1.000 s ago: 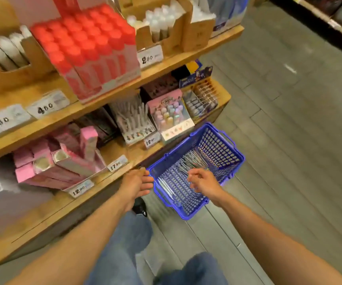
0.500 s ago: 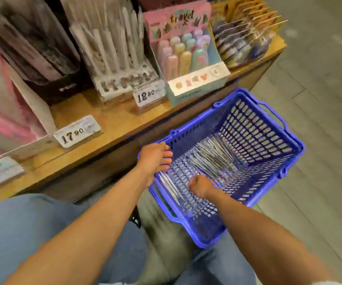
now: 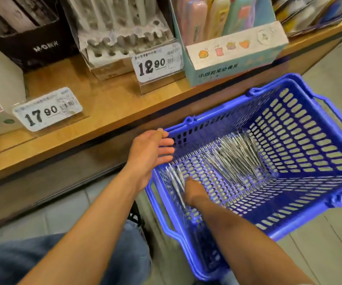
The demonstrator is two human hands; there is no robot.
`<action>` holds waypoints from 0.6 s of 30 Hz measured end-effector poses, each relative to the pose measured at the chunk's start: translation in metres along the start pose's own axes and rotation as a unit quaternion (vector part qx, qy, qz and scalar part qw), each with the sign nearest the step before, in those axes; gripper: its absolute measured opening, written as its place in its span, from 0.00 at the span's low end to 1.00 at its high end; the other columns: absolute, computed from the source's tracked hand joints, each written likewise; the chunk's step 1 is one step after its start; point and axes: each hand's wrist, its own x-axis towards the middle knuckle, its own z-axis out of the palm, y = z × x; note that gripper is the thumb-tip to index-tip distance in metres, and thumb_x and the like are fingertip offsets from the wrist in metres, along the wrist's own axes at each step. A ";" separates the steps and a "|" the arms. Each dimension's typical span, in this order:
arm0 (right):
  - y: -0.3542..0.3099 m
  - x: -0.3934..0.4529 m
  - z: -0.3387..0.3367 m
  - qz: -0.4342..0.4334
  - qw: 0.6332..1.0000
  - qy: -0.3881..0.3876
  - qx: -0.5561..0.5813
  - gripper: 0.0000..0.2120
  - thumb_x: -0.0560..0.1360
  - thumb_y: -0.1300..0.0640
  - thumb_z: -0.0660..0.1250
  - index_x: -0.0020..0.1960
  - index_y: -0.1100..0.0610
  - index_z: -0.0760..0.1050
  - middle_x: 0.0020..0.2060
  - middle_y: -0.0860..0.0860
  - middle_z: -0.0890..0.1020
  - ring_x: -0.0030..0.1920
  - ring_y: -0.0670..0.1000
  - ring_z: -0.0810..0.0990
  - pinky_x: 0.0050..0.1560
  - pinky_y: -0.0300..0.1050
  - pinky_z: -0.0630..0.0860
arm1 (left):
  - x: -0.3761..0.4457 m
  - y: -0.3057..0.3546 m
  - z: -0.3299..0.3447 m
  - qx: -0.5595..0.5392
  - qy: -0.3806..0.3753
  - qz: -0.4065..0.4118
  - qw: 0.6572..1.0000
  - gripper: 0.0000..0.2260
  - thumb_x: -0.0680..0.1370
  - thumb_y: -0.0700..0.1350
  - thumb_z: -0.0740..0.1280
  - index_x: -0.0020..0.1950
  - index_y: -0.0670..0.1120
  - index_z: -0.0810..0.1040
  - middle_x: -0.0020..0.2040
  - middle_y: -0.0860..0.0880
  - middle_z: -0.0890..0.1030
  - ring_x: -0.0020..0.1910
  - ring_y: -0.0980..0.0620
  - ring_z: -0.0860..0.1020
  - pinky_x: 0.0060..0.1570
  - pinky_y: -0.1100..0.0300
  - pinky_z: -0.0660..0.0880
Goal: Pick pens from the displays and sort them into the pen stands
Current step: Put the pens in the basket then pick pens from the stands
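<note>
Pens [image 3: 177, 182] in slick wrappers lie under the right hand [image 3: 194, 192], deep in a blue basket [image 3: 301, 221]; its grip cannot be told. The left hand [image 3: 151, 153] hovers spread. Light, stiff, likely slippery: best pinched mid-barrel.

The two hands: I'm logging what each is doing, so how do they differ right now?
The left hand hovers open at the blue basket's near rim, fingers straight, holding nothing. The right hand reaches down inside the basket, at a few pens on its floor; its grip is hidden. Both are bare, at the basket's near end.
</note>
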 end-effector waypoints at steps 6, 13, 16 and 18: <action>0.007 -0.002 -0.026 -0.014 0.999 -0.035 0.005 0.11 0.78 0.54 0.66 0.52 0.62 0.74 0.50 0.59 0.79 0.49 0.60 0.79 0.42 0.46 0.72 | -0.003 0.000 -0.001 -0.013 0.010 0.002 1.000 0.09 0.84 0.47 0.61 0.51 0.44 0.77 0.43 0.45 0.82 0.37 0.50 0.82 0.38 0.58 0.80; 0.011 -0.071 -0.093 -0.060 0.872 -0.026 0.485 0.09 0.77 0.59 0.69 0.43 0.60 0.70 0.34 0.55 0.77 0.32 0.50 0.77 0.35 0.45 0.80 | -0.007 -0.001 0.002 0.019 0.020 0.011 1.000 0.07 0.82 0.44 0.64 0.56 0.42 0.76 0.46 0.43 0.82 0.39 0.48 0.81 0.40 0.58 0.80; 0.004 -0.123 -0.113 -0.181 0.804 -0.045 0.565 0.06 0.78 0.59 0.67 0.45 0.60 0.73 0.31 0.53 0.81 0.29 0.48 0.79 0.31 0.39 0.77 | -0.009 -0.004 0.008 0.067 0.007 0.018 0.998 0.08 0.82 0.49 0.65 0.53 0.45 0.76 0.48 0.45 0.83 0.42 0.49 0.81 0.43 0.57 0.79; -0.007 -0.143 -0.120 -0.223 0.796 -0.040 0.561 0.04 0.78 0.60 0.66 0.45 0.59 0.75 0.30 0.53 0.81 0.28 0.49 0.79 0.30 0.39 0.76 | -0.011 -0.005 0.011 0.089 -0.039 0.006 0.995 0.10 0.81 0.54 0.64 0.52 0.48 0.77 0.47 0.47 0.84 0.43 0.50 0.82 0.44 0.56 0.79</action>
